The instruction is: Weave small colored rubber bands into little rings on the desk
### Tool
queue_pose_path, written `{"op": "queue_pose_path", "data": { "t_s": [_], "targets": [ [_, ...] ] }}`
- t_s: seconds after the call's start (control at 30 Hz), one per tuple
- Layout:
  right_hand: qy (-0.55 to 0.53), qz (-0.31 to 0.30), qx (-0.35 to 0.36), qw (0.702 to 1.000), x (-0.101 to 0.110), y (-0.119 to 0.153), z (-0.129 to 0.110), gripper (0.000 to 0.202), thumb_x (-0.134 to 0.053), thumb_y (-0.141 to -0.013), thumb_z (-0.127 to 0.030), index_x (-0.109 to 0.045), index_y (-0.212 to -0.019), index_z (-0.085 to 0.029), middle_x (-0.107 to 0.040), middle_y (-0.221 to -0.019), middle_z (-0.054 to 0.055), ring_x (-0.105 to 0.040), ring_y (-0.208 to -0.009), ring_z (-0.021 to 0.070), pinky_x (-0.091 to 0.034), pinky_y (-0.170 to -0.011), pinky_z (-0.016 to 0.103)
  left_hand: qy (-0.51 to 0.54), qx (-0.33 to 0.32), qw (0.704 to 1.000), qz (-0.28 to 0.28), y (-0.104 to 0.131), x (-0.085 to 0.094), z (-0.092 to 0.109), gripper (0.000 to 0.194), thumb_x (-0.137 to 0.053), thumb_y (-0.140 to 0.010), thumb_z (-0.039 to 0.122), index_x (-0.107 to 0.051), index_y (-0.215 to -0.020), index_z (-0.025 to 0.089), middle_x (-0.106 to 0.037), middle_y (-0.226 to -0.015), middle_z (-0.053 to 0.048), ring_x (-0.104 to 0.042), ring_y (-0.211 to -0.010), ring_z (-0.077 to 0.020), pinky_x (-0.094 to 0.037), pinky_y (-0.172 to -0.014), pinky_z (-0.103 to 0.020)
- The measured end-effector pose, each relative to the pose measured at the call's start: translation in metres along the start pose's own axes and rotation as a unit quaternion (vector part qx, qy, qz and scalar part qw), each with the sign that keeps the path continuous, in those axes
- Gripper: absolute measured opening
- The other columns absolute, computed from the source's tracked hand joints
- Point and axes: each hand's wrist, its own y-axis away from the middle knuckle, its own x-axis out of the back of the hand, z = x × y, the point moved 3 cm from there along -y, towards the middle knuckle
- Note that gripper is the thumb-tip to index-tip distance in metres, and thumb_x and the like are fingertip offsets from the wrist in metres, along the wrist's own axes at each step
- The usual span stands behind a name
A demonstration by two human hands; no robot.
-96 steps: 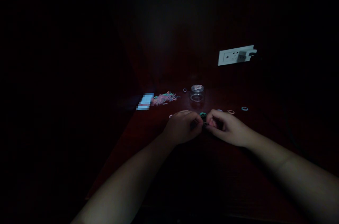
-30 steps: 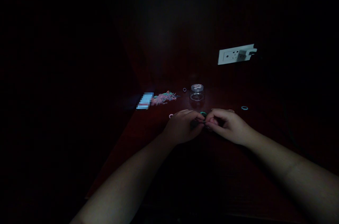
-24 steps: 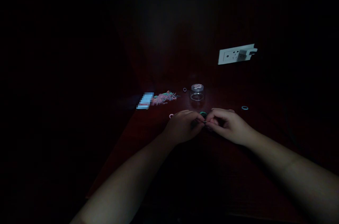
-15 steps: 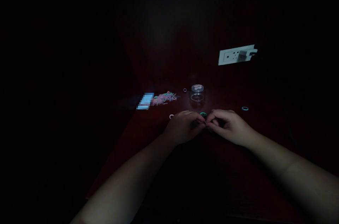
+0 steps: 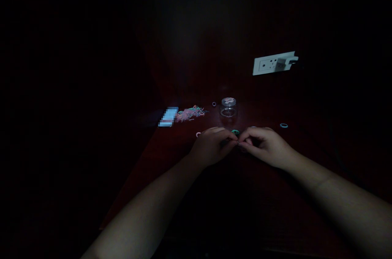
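Observation:
My left hand (image 5: 211, 147) and my right hand (image 5: 265, 147) meet fingertip to fingertip over the dark red table (image 5: 143, 169). Both are closed in a pinch; what lies between the fingertips is too small and dim to name. Just beyond the fingertips lies a green ring-shaped band (image 5: 235, 132). A pink band (image 5: 198, 134) shows partly behind my left hand. Farther back stands a clear jar (image 5: 228, 110) with a lid on top and something pinkish at the lid.
A heap of thin pastel bands (image 5: 192, 113) lies at the back left, beside a lit phone (image 5: 168, 117). A small purple ring (image 5: 214, 104) is left of the jar, and a blue ring (image 5: 283, 125) lies at the right. A socket plate (image 5: 272, 64) with a plug is on the wall.
Almost nothing differs. Both hands keep their pinch in the same place, with only a very slight shift of the fingertips and of the view.

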Motion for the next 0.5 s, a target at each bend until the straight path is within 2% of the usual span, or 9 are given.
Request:
{"op": "queue_pose_path", "data": {
  "t_s": [0.17,0.5],
  "targets": [
    [0.004,0.0,0.03,1.0,0.0009,-0.0021,-0.0051,0.009,-0.063,-0.087,-0.023,-0.066,-0.081,-0.017,-0.055,-0.068,0.0,-0.052,-0.059,0.0122,-0.042,-0.059,0.026,0.004,0.002,1.0,0.006,0.0003,-0.0004,-0.0001,0.008,-0.06,-0.089,0.027,-0.066,-0.088,0.021,-0.069,-0.084,0.001,-0.063,-0.079,-0.0135,-0.048,-0.074,-0.028],
    [-0.012,0.002,0.03,0.999,0.0028,-0.0014,-0.0099,0.007,-0.062,-0.086,-0.021,-0.065,-0.081,-0.018,-0.055,-0.067,-0.001,-0.052,-0.059,0.0123,-0.042,-0.058,0.026,0.038,0.022,0.999,0.003,0.0013,-0.0006,0.0,0.002,-0.065,-0.077,0.021,-0.064,-0.079,0.021,-0.067,-0.076,0.003,-0.062,-0.069,-0.0117,-0.049,-0.069,-0.026]
  ]
}}
